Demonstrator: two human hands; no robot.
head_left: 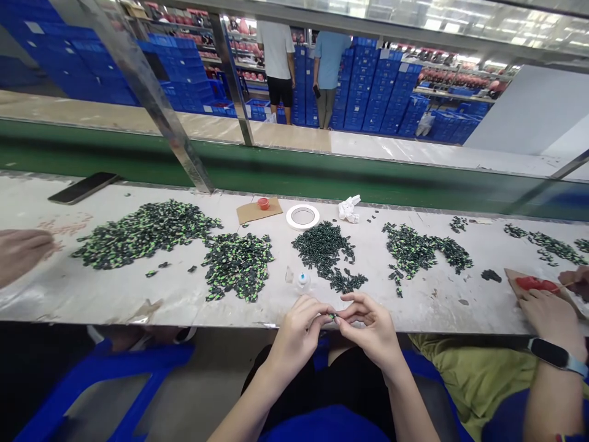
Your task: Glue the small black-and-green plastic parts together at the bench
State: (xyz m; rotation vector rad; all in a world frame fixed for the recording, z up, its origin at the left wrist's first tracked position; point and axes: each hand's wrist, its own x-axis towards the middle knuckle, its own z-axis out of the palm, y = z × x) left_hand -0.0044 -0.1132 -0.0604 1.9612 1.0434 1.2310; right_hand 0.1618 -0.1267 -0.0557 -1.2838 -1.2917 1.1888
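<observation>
Over the table's front edge, my left hand point(301, 324) pinches a small black-and-green piece point(332, 316) between thumb and forefinger. The fingertips of my right hand point(372, 326) close on the other side of the same piece, so both hands meet at it. Just beyond them stands a small clear bottle with a blue tip point(302, 280). A heap of dark small parts point(322, 245) lies farther back, and a heap of black-and-green pieces point(239, 264) is to its left. Fingers cover most of the held piece.
Behind the heaps lie a white tape roll point(289, 217), crumpled tissue point(349, 209) and a red-filled cap point(263, 203) on cardboard point(246, 214). A phone point(83, 188) rests far left. Co-workers' hands point(23, 253) are at both sides. A metal post point(177, 144) rises behind.
</observation>
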